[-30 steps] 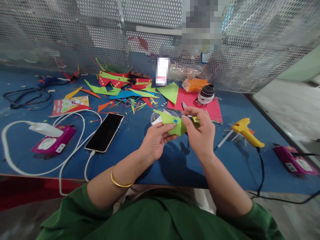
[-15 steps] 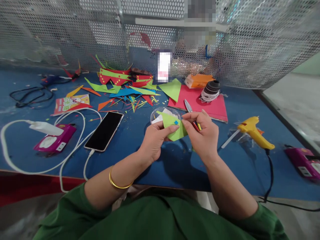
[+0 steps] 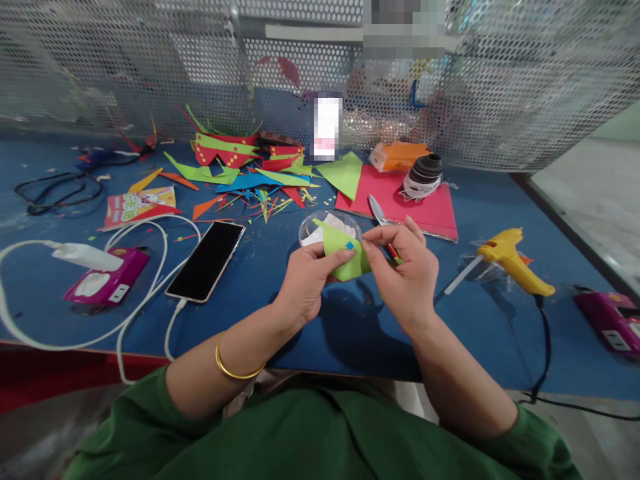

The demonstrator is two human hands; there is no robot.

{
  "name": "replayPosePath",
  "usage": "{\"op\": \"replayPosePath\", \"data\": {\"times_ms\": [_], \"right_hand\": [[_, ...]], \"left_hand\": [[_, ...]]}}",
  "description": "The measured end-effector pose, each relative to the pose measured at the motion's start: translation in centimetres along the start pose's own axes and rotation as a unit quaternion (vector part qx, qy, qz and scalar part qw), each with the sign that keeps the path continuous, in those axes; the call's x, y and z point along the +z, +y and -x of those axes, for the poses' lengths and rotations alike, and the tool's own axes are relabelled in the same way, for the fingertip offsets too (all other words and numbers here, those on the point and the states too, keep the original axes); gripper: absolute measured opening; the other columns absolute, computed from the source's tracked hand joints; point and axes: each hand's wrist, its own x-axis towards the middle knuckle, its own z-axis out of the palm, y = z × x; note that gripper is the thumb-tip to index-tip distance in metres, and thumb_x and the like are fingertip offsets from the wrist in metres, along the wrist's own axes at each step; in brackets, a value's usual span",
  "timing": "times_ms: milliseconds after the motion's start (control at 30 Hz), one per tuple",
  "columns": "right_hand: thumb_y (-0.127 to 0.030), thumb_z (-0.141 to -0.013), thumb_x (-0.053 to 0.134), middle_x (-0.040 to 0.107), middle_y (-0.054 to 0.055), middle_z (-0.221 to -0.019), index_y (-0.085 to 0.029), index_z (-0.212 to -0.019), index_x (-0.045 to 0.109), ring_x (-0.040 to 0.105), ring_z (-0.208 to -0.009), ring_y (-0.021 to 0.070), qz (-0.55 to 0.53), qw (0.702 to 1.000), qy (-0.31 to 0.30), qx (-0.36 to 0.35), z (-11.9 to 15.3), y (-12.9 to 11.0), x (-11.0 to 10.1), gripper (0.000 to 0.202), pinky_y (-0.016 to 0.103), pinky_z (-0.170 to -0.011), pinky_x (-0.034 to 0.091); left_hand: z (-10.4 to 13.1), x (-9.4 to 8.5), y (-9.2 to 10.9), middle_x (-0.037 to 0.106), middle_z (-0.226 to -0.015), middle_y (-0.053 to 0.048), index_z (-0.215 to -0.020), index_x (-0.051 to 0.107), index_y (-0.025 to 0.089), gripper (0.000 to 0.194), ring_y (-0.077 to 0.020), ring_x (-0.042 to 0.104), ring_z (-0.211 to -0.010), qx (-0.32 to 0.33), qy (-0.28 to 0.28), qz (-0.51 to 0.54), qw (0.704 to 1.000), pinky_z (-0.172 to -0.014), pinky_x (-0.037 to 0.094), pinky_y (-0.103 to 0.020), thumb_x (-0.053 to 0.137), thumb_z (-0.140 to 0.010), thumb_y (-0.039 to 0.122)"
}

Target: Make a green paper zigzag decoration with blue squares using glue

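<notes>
My left hand (image 3: 305, 280) grips a light green paper cutout (image 3: 345, 268), its thumb lying on the front next to a small blue paper diamond (image 3: 350, 246). The cutout is held up off the table and has a pointed upper left corner. At its right edge my right hand (image 3: 407, 273) is closed in a pinch, thumb and forefinger on the paper's edge; whether a tiny piece sits between them is hidden. Just behind the cutout stands a clear round tub (image 3: 306, 230) with white pieces in it. Scissors (image 3: 378, 211) lie behind my right hand, their handles partly covered.
Cut paper scraps (image 3: 265, 183) and red-green paper glasses (image 3: 225, 152) lie at the back. A phone (image 3: 206, 261) with a white cable is on the left. To the right are a yellow glue gun (image 3: 510, 257), a red sheet (image 3: 430, 217) and a purple power socket (image 3: 610, 320).
The view has shifted slightly. Both hands stay on the green cutout in nearly the same pose, and the blue diamond stays on it.
</notes>
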Motion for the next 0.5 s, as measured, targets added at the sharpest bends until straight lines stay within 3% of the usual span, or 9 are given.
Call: {"op": "replayPosePath", "data": {"times_ms": [500], "right_hand": [[-0.020, -0.087, 0.064, 0.073, -0.004, -0.078, -0.024, -0.089, 0.066, 0.069, -0.078, 0.0165, -0.023, 0.999, -0.001, 0.027, -0.01, -0.15, -0.03, 0.005, 0.054, -0.116, 0.036]], "left_hand": [[0.22, 0.32, 0.15, 0.073, -0.069, -0.004, -0.076, 0.079, 0.012, 0.037, -0.0117, 0.061, -0.061, -0.007, 0.014, 0.012, 1.000, -0.057, 0.049, -0.022, 0.095, -0.046, 0.028]]}}
